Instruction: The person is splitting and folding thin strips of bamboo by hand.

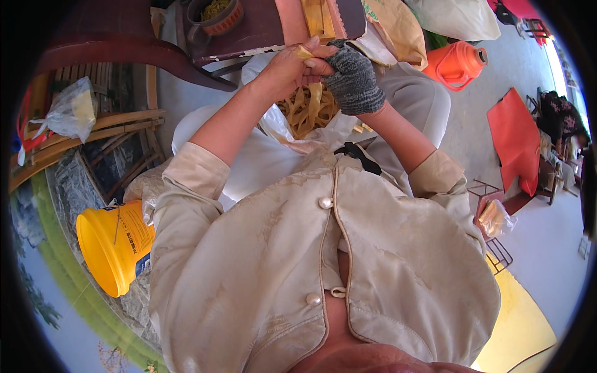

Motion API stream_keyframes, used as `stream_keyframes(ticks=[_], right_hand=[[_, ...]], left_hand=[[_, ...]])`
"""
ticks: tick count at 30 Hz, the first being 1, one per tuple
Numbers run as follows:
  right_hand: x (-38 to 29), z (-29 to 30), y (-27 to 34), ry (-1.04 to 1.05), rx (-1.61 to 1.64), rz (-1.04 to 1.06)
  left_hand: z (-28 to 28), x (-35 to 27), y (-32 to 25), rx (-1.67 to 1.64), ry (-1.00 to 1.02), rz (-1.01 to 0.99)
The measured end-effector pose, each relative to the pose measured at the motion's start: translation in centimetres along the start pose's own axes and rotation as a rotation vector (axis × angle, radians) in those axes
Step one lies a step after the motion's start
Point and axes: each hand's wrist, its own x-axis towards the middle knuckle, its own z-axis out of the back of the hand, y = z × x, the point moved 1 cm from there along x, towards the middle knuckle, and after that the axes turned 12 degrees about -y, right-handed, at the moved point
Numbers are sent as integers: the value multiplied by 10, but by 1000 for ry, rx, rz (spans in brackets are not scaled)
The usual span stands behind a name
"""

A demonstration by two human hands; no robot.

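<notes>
My left hand [287, 67], bare, pinches a pale yellow flat strip [304, 52] between thumb and fingers. My right hand [352, 79], in a grey knitted fingerless glove, meets it from the right, its bare fingertips closed at the same strip; how far they overlap is partly hidden. Below the hands, a white plastic bag [275, 123] lies open in my lap, filled with curled yellow-brown strips [303, 109]. Just beyond the hands, a yellow wooden block [318, 21] rests on a pink cloth [290, 21] on a dark table [261, 35].
A mug [215, 21] stands on the table at left. An orange thermos flask [454, 63] stands right of a brown sack [401, 32]. Black-handled scissors [359, 156] lie in my lap. A bamboo chair [126, 123] and yellow bucket [105, 252] are at left. Another person [559, 116] is far right.
</notes>
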Motion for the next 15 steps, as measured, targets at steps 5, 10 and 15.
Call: stream_keyframes(ticks=[5,10,15], right_hand=[[-6,-6,-14,-12,73,-130],[13,-6,-23,-79,-71,-123],[17,1,-23,9,473,-766]], left_hand=[[4,7,12,38,-69,-27],[7,14,15,305,-85,-108],[5,6,-4,1052,-387,-1141]])
